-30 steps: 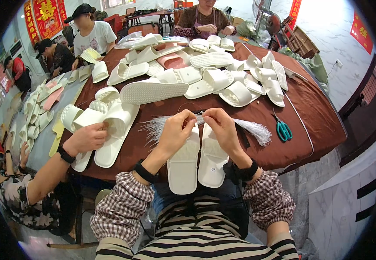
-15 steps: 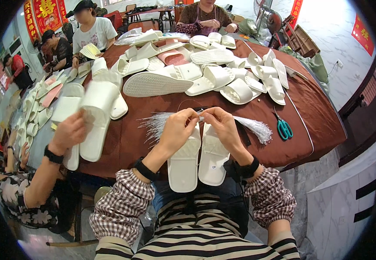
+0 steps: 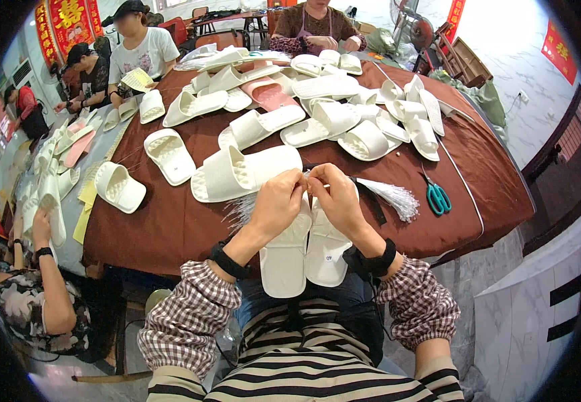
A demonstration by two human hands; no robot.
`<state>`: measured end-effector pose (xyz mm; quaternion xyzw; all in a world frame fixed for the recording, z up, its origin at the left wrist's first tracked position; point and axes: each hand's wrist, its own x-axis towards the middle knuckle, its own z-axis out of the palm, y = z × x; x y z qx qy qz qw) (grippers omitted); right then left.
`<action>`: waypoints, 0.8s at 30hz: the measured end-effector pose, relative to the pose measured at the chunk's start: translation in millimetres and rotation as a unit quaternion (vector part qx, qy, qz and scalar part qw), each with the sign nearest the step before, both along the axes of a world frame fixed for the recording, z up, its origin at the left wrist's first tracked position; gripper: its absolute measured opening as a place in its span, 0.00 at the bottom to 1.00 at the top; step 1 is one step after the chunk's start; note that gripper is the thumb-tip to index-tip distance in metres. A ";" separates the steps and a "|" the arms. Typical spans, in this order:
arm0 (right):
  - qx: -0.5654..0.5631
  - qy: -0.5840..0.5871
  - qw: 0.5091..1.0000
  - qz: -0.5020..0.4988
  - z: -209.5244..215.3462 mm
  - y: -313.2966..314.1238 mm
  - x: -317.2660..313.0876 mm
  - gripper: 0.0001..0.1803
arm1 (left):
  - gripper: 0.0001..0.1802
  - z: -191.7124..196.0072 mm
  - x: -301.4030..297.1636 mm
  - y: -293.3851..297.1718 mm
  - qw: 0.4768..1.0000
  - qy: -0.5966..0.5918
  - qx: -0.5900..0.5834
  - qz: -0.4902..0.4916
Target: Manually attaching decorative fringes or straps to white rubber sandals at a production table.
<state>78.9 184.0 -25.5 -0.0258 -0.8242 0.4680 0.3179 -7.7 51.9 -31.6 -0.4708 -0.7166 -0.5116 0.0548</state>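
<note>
Two white slippers (image 3: pixel 284 261) stand side by side, soles toward my lap, at the table's front edge. Over their upper ends my left hand (image 3: pixel 278 199) and my right hand (image 3: pixel 336 197) meet, fingertips pinched close together. Whatever is between the fingertips is too small to make out. Behind my hands lies a bundle of thin clear plastic strands (image 3: pixel 392 199), spreading out on both sides. A larger white slipper (image 3: pixel 253 173) lies against my left hand, over part of the bundle.
White slippers (image 3: pixel 331 114) are heaped across the brown cloth (image 3: pixel 163 231), with a pink slipper (image 3: pixel 270 100) among them. Teal-handled scissors (image 3: pixel 438 197) lie at right. A co-worker's hand (image 3: pixel 41 228) holds a slipper over the grey table at left. Other people sit or stand farther back.
The co-worker's hand has swung left, away from the brown cloth. Several slippers have shifted, and one now covers part of the strands. My hands stay pinched together in nearly the same place.
</note>
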 end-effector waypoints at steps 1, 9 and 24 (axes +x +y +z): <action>-0.001 0.002 1.000 0.001 -0.2 0.0 -0.1 0.05 | 0.04 -0.5 0.3 0.3 1.000 -0.001 -0.008 0.003; -0.004 -0.024 1.000 0.002 -5.7 2.0 -3.5 0.05 | 0.03 -1.9 1.6 1.3 1.000 0.009 0.005 0.018; -0.169 0.000 0.986 0.003 -2.4 12.9 -1.0 0.07 | 0.16 15.4 55.1 -47.5 0.992 0.105 -0.047 0.046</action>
